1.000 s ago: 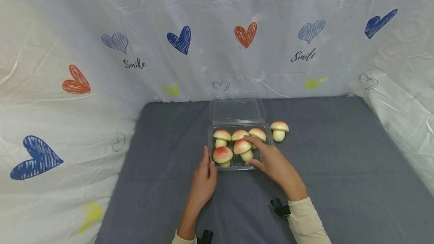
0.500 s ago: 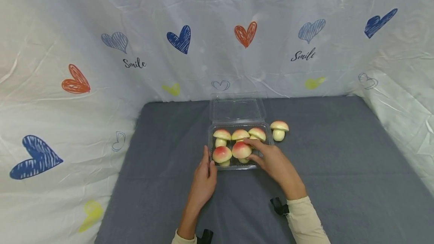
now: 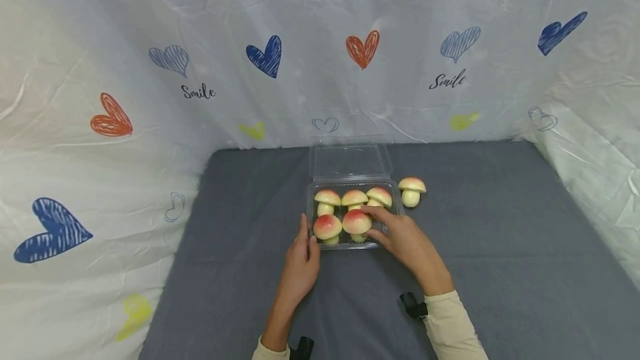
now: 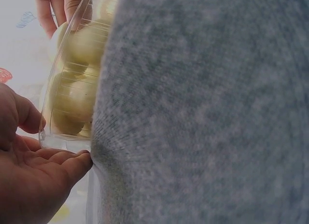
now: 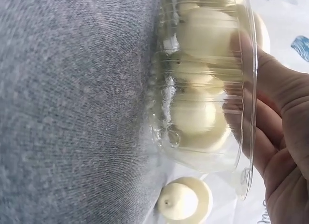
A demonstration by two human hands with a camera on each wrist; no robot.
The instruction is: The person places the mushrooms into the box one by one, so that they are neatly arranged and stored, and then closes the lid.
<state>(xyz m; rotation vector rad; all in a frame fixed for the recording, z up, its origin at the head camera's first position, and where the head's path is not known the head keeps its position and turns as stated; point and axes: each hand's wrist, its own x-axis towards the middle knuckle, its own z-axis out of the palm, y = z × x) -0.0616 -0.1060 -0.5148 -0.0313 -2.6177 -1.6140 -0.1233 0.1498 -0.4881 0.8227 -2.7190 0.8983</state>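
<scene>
A clear plastic clamshell container lies on the cloth with its lid folded back. Several mushrooms with red-and-cream caps sit in it. My left hand holds the container's near left side, thumb at the rim and fingers along the outer wall, as the left wrist view also shows. Inside the container, my right hand pinches the near right mushroom between thumb and fingers. Beside it lies the near left mushroom. Behind are three more, including the far left mushroom; the far right one is partly covered by my right hand.
One loose mushroom stands on the dark grey cloth, just right of the container. A white curtain printed with hearts hangs behind the table and along both sides.
My right hand has set the tilted mushroom lower and slightly left, upright beside the near left one. Over the last half second the hands have hardly moved.
</scene>
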